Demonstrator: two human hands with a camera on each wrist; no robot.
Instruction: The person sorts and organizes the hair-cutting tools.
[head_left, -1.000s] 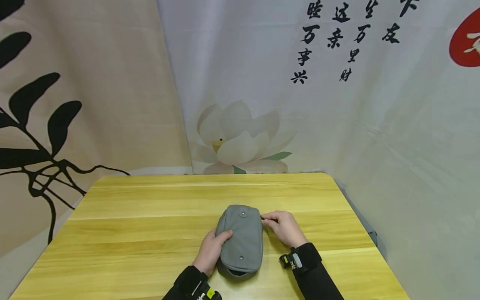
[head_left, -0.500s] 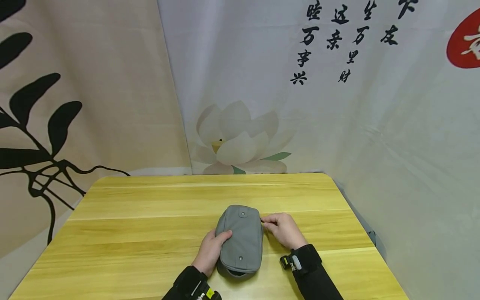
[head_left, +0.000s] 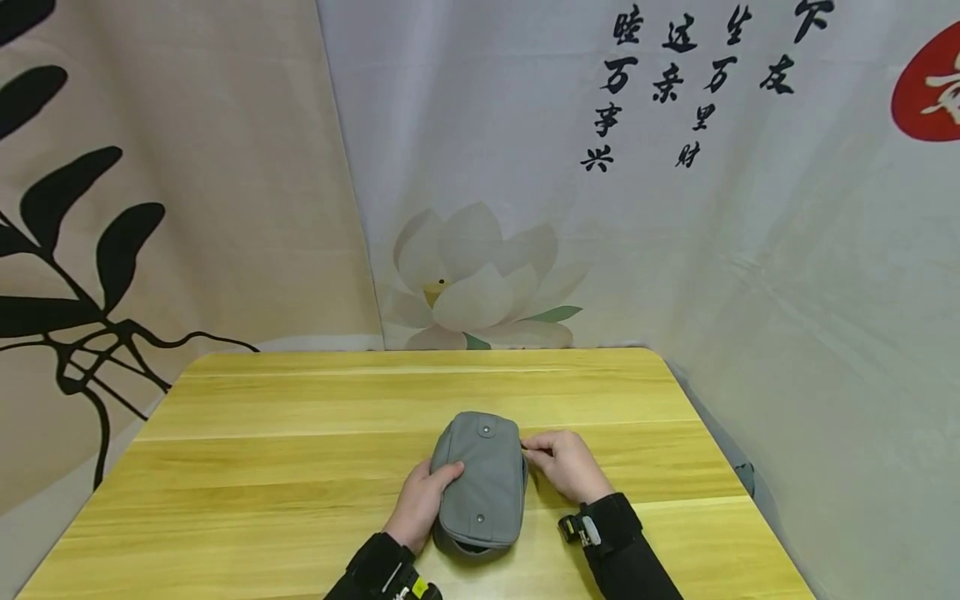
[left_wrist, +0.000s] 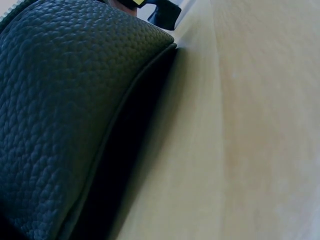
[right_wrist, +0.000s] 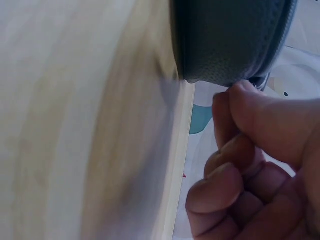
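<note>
A grey zip pouch (head_left: pixel 483 479) of grained, leather-like material stands on the wooden table (head_left: pixel 300 492), with a snap at each end of its upper face. My left hand (head_left: pixel 420 502) grips its left side, thumb over the top; the other fingers are hidden behind it. At the pouch's far right corner, my right hand (head_left: pixel 570 464) pinches a small dark zipper pull between thumb and forefinger. The right wrist view shows the right hand (right_wrist: pixel 250 165) with its other fingers curled, close to the zipper (right_wrist: pixel 280 45). In the left wrist view, the pouch's side (left_wrist: pixel 70 100) fills the left.
Printed cloth hangs behind the table (head_left: pixel 480 275) and along both sides. The table's far edge lies beyond the pouch. A small camera (head_left: pixel 577 527) is strapped to the right wrist.
My right hand has shifted slightly toward me along the pouch's right side, still pinching the zipper pull. The left hand and the pouch have hardly moved.
</note>
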